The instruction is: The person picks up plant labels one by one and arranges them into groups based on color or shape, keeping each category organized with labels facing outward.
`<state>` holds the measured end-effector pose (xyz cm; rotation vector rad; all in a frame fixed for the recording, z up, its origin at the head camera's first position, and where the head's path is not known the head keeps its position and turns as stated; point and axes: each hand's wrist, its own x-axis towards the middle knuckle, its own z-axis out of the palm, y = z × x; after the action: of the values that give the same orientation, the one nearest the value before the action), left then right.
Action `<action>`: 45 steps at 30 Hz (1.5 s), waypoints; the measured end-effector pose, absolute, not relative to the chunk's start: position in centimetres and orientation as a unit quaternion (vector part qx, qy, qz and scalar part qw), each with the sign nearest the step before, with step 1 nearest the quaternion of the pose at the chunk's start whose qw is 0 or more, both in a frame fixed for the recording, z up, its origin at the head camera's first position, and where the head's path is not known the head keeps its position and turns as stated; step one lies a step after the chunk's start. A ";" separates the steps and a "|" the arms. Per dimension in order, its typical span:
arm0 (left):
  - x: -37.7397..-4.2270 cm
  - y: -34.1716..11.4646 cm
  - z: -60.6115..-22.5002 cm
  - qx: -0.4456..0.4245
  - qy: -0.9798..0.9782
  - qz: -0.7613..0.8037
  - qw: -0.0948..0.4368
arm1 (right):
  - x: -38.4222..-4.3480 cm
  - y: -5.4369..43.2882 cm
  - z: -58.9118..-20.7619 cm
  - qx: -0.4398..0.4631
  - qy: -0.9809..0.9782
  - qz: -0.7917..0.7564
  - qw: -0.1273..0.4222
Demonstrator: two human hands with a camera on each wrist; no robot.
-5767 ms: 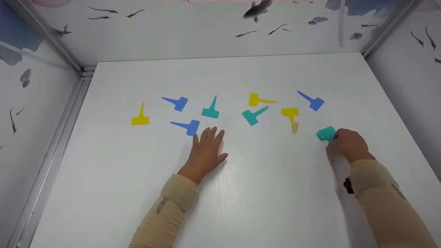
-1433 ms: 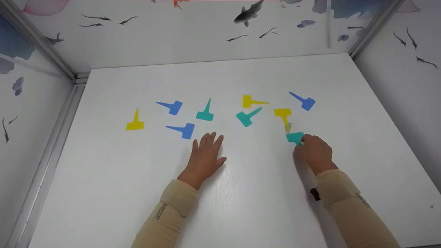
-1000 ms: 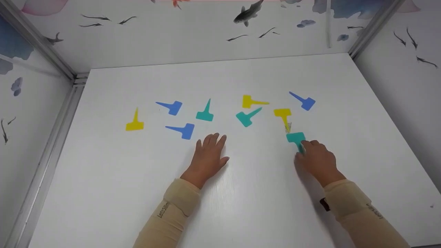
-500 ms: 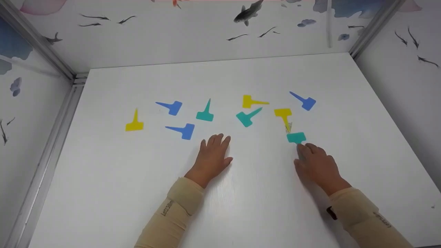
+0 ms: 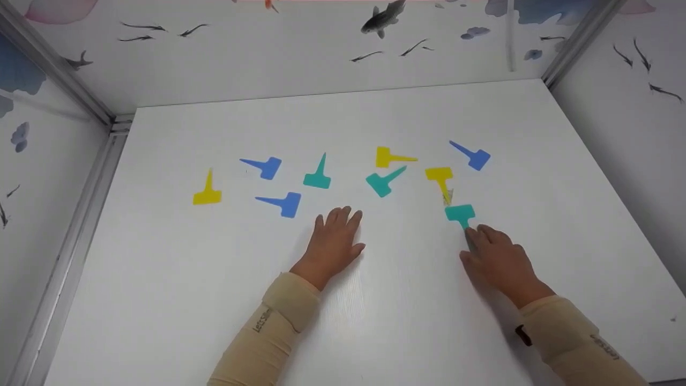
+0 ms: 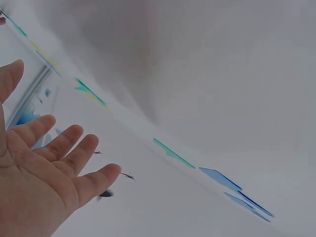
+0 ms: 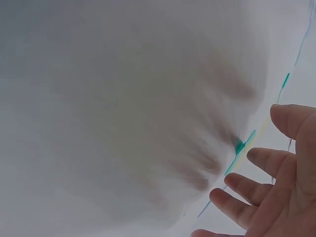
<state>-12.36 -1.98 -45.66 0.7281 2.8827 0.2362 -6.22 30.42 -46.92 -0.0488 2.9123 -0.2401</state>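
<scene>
Teal tag, hands apart, white table

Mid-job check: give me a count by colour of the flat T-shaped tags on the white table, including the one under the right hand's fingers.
Yellow flat T-shaped tags: 3
Blue flat T-shaped tags: 3
Teal flat T-shaped tags: 3
Total: 9

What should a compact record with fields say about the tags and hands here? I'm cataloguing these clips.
Surface: white table
Tags: three yellow tags, three blue tags, three teal tags
Tag shape: T-like, with tapering stems
Left hand: fingers spread, holding nothing
Right hand: partly covers the stem of the nearest teal tag; firm contact unclear
Background: white wall with fish prints
</scene>
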 end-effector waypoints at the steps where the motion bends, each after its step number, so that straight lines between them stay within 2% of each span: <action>1: -12.4 -1.9 -45.6 0.244 0.963 0.078 0.081 | -6.2 30.4 -46.9 -0.018 0.991 -0.080 0.110; 8: -13.2 -1.5 -45.2 0.243 0.961 0.094 0.094 | -6.1 30.6 -47.1 -0.037 0.993 -0.045 0.099; 16: -14.5 -0.9 -45.8 0.226 0.959 0.106 0.134 | -6.0 30.4 -46.9 -0.024 0.987 -0.060 0.147; 20: -15.4 -0.4 -45.7 0.218 0.958 0.108 0.149 | -6.0 30.4 -46.7 -0.030 0.987 -0.048 0.147; 45: -20.3 1.9 -45.8 0.174 0.965 0.108 0.162 | -6.4 30.2 -46.7 -0.051 0.991 -0.015 0.127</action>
<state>-20.30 1.94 -45.84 0.4978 2.7542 0.3081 -6.39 30.21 -46.75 -0.1494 2.8836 -0.0435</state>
